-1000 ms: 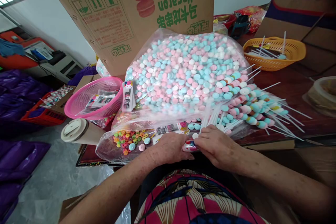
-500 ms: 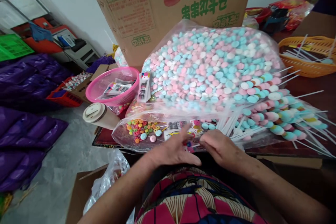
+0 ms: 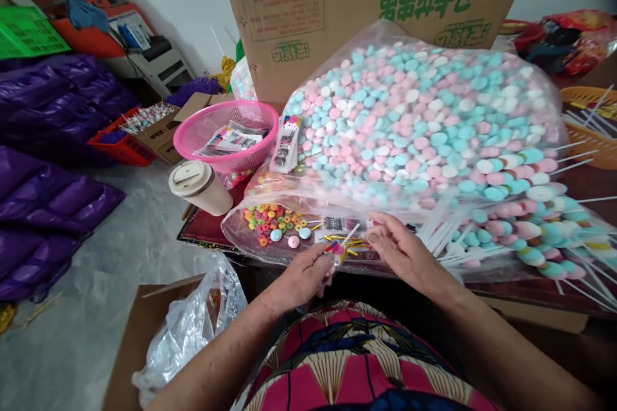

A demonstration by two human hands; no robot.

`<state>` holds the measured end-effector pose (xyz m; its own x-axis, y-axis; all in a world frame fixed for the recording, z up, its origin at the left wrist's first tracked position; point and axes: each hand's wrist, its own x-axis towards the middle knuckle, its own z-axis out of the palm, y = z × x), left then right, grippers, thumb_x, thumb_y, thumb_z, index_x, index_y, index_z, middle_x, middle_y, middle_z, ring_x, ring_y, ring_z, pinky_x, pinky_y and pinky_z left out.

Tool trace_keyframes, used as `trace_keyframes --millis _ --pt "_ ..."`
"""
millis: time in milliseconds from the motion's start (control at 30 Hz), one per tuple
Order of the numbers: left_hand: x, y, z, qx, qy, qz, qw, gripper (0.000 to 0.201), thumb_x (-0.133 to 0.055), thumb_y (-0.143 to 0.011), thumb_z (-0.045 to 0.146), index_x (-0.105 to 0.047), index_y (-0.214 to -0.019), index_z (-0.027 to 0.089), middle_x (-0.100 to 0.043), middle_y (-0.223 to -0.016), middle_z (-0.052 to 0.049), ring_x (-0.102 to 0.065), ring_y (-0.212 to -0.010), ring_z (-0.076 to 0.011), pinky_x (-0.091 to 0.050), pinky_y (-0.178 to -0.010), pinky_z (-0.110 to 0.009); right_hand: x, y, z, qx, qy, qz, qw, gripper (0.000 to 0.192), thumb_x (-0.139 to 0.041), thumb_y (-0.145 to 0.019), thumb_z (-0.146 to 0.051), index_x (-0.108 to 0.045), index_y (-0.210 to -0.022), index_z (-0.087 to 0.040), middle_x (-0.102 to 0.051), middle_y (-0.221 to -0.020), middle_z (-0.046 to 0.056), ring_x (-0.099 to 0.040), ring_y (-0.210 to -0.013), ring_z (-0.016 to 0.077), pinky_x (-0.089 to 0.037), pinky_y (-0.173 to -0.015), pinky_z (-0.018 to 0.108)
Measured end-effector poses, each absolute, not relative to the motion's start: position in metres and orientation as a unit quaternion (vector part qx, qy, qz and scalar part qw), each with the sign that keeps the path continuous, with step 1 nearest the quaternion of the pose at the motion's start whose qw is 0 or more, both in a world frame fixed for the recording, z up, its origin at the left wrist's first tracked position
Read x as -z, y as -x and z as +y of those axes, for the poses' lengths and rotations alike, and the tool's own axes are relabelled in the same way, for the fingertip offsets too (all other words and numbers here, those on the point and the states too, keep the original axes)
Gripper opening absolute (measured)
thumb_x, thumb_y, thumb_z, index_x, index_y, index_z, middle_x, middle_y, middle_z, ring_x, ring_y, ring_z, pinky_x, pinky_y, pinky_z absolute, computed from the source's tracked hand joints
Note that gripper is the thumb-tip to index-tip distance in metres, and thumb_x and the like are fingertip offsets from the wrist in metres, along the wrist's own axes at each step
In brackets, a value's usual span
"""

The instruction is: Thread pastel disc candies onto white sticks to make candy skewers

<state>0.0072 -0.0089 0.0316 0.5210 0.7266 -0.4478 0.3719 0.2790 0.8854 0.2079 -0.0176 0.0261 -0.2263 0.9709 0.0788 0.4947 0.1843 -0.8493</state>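
Left grip (image 3: 308, 273) curls round 1 packet (image 3: 339, 253), right grip (image 3: 403, 243) bent nearby.

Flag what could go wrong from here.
The cup stands near the edge of the table; a bump might tip it off.
The loose pink candy lies near the front edge and could roll away.
The yellow ties lie close to the left hand and may get swept aside.

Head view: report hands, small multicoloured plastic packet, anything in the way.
Left hand: grip closed on small multicoloured plastic packet, slim white stick showing above. Right hand alongside, grip contents unclear. Thin yellow ties just beyond packet.
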Motion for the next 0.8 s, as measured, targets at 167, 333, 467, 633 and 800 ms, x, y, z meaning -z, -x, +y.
trace_keyframes --millis 167,333,467,633,800 --pt "-0.030 -0.002 -0.008 -0.143 -0.666 0.437 0.588 0.025 -0.035 -0.090 0.036 -0.047 -0.080 0.018 -0.050 -0.072 0.001 -0.046 -0.065 -0.0114 -0.041 -0.060 -0.023 -0.015 -0.175 -0.034 -0.435 0.497 -0.698 0.276 0.034 -0.031 -0.094 -0.036 -0.049 -0.072 -0.018 -0.057 -0.053 -0.002 -0.045 -0.036 0.0084 -0.035 -0.037 0.021" --pt "-0.023 -0.001 -0.005 -0.120 -0.611 0.359 0.695 0.024 -0.041 -0.087 0.038 -0.050 -0.085 0.016 -0.052 -0.077 0.000 -0.049 -0.073 -0.0126 -0.042 -0.069 -0.024 -0.006 -0.166 -0.038 -0.288 0.510 -0.747 0.315 0.026 -0.034 -0.090 -0.027 -0.053 -0.073 -0.019 -0.061 -0.063 0.004 -0.054 -0.056 0.0152 -0.041 -0.054 0.027" --pt "-0.020 -0.005 -0.003 -0.076 -0.594 0.392 0.698 0.019 -0.037 -0.086 0.029 -0.048 -0.076 0.017 -0.048 -0.066 0.002 -0.045 -0.061 -0.0112 -0.038 -0.057 -0.022 -0.016 -0.181 -0.030 -0.177 0.517 -0.771 0.328 0.023 -0.039 -0.089 -0.023 -0.058 -0.078 -0.017 -0.061 -0.069 0.008 -0.055 -0.067 0.0197 -0.041 -0.064 0.032" --pt "-0.022 -0.011 0.004 -0.041 -0.609 0.382 0.694 0.017 -0.042 -0.079 0.019 -0.046 -0.063 0.017 -0.047 -0.061 0.002 -0.044 -0.059 -0.0115 -0.038 -0.058 -0.024 -0.037 -0.194 -0.025 0.047 0.297 -0.934 0.194 0.028 -0.037 -0.090 -0.012 -0.059 -0.106 -0.016 -0.064 -0.105 0.011 -0.047 -0.109 0.0252 -0.030 -0.096 0.049" --pt "-0.027 -0.009 0.011 0.057 -0.607 0.291 0.737 0.019 -0.042 -0.082 0.028 -0.047 -0.067 0.018 -0.048 -0.060 0.002 -0.044 -0.054 -0.0116 -0.038 -0.053 -0.024 -0.028 -0.194 -0.032 0.107 0.237 -0.957 0.126 0.025 -0.037 -0.087 -0.009 -0.062 -0.085 -0.014 -0.061 -0.070 0.006 -0.052 -0.074 0.0209 -0.033 -0.093 0.050"
